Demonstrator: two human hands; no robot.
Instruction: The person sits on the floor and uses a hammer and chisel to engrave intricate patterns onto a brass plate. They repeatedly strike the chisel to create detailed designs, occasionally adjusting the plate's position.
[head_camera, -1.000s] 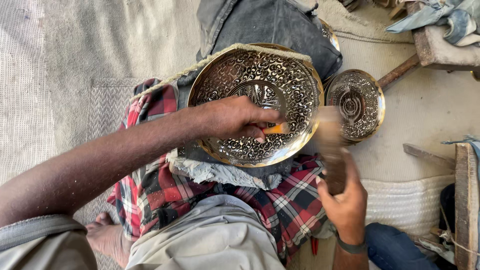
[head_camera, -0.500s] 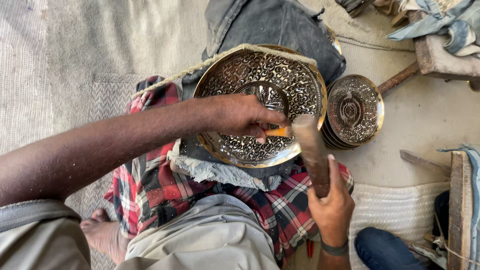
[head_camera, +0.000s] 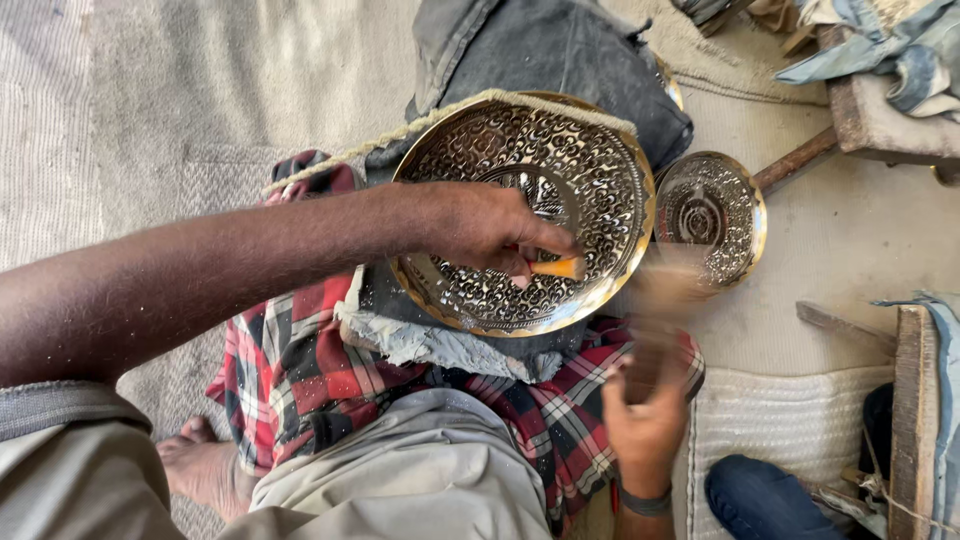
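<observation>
the left hand (head_camera: 490, 232) pinches a small orange-tipped punch (head_camera: 556, 267) against the inside of the big engraved brass bowl (head_camera: 590, 170), which rests tilted on a checked cloth (head_camera: 320, 370) over the lap. the right hand (head_camera: 645, 425) is clenched round a hammer (head_camera: 660, 300), blurred mid-swing. best to keep the punch steady and strike its head squarely, clear of the fingers.

No packages, labels, signs or screens are to be seen anywhere in the view.
</observation>
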